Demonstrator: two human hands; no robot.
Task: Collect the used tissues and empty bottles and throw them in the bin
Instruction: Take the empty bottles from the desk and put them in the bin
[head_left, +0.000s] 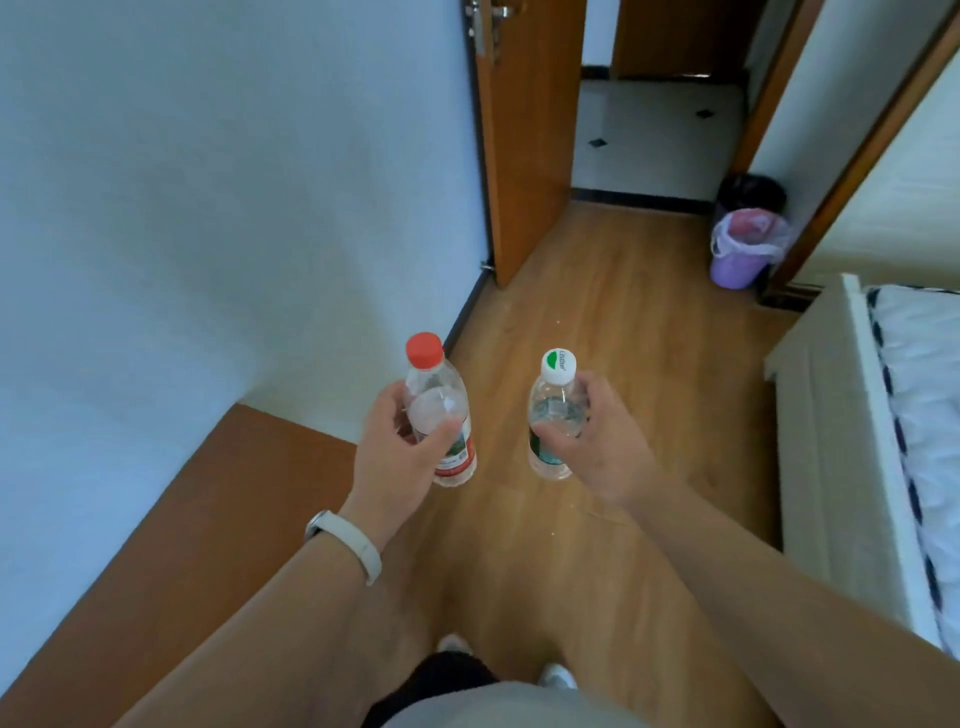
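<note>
1. The wooden floor (597, 312) runs ahead to an open door (524, 135); a bed (914, 415) lies along the right.
2. A purple bin (740, 260) with a pale liner stands far ahead on the right by the door frame, something pink inside; a black bin (753, 191) sits just behind it.
3. The left hand (400, 441) grips a clear red-capped bottle (441, 410), upright, no liquid seen.
4. The right hand (597, 431) grips a clear white-capped bottle (556, 410), likewise.
</note>
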